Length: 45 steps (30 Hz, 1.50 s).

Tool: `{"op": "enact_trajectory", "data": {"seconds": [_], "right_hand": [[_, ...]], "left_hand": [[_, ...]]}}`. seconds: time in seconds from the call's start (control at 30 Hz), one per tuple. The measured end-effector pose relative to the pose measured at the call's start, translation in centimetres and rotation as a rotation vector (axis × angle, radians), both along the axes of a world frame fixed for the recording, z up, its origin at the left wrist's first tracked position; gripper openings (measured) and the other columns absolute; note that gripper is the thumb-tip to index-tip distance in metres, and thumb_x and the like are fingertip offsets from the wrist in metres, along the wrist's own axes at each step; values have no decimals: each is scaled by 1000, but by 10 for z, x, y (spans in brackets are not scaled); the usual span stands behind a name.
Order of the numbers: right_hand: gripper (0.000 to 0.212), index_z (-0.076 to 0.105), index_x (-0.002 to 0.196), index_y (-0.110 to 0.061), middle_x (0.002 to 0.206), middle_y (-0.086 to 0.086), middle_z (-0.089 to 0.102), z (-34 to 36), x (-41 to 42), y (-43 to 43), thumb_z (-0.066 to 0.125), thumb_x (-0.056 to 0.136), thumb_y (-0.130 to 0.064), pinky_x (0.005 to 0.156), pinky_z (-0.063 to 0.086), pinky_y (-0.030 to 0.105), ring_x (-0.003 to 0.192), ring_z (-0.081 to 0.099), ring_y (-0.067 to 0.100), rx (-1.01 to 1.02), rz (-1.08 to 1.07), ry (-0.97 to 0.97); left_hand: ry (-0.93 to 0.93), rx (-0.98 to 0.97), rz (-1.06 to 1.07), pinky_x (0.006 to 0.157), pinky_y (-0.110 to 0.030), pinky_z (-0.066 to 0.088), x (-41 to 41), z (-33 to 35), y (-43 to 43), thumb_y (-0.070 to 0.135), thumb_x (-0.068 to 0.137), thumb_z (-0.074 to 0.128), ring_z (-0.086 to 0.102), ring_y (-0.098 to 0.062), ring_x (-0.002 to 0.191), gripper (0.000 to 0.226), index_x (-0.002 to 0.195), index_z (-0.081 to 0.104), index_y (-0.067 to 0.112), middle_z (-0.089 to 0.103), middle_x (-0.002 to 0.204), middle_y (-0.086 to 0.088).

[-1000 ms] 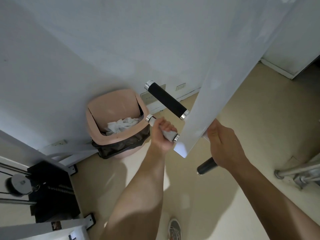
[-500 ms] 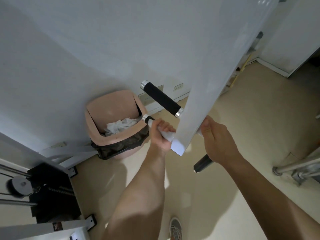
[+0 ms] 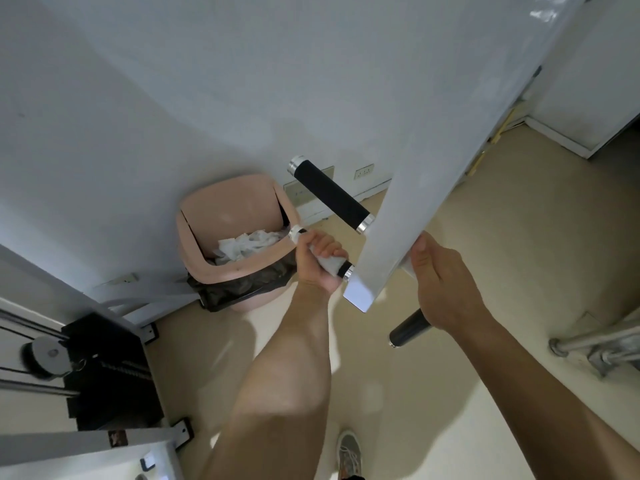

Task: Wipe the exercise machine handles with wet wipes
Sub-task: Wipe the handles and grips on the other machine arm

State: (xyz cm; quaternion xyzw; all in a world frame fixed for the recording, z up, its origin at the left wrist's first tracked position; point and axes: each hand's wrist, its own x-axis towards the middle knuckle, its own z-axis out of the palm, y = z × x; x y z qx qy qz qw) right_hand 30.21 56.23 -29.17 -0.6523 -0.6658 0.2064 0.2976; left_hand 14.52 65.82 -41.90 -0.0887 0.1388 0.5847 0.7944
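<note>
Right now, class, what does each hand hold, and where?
Left hand wraps a white wet wipe around the lower black handle's middle; right hand grips a dark cylindrical handle near its upper end.

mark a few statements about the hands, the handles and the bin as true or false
1. The left hand is closed around a handle with a white wipe under its fingers. True.
2. The upper black handle is being gripped by a hand. False: no hand touches it; it sticks out bare from the white bar.
3. The pink bin holds crumpled white wipes. True.
4. The right hand holds a wipe too. False: no wipe shows in it; it grips the right side of the bar, above a dark handle.
5. The bin stands to the right of the white bar. False: it stands to the left, by the wall.
</note>
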Motion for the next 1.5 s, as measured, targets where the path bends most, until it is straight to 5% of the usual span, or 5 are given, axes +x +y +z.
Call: {"op": "enact_trajectory", "data": {"seconds": [0.27, 0.5, 1.07, 1.37, 1.5], "right_hand": [[59, 62, 115, -20, 61, -2, 57, -2, 1, 0, 16, 99, -53, 51, 32, 28, 55, 53, 3, 10, -24, 19], [67, 60, 112, -23, 59, 4, 57, -2, 4, 5, 10, 94, -63, 47, 35, 29, 51, 52, 8, 27, -15, 5], [74, 61, 120, -18, 61, -9, 54, 0, 6, 7, 9, 94, -63, 51, 29, 27, 49, 47, 6, 37, -41, -52], [65, 62, 113, -16, 57, -5, 52, -1, 3, 5, 13, 98, -56, 50, 30, 28, 48, 47, 9, 16, -42, -61], [67, 61, 112, -14, 57, -4, 51, 1, 8, 11, 12, 98, -56, 50, 31, 29, 48, 47, 9, 38, -44, -56]], "left_hand": [[548, -442, -140, 50, -23, 43, -14, 38, 20, 6, 86, 66, 43, -8, 44, 37, 58, 45, 18, 47, 48, 6], [29, -29, 34, 46, -20, 44, -4, 3, 11, 16, 80, 71, 46, -6, 37, 35, 53, 49, 20, 46, 44, 6], [174, -148, -28, 47, -20, 42, 19, 17, -7, 13, 90, 59, 45, -8, 38, 40, 52, 47, 20, 43, 46, 8], [853, -481, -203, 60, -25, 42, -17, 57, 33, 17, 92, 60, 46, -11, 62, 28, 70, 43, 18, 47, 67, 1], [415, -262, -12, 57, -22, 46, -8, 36, 28, 12, 89, 65, 45, -7, 48, 30, 65, 48, 19, 46, 53, 6]]}}
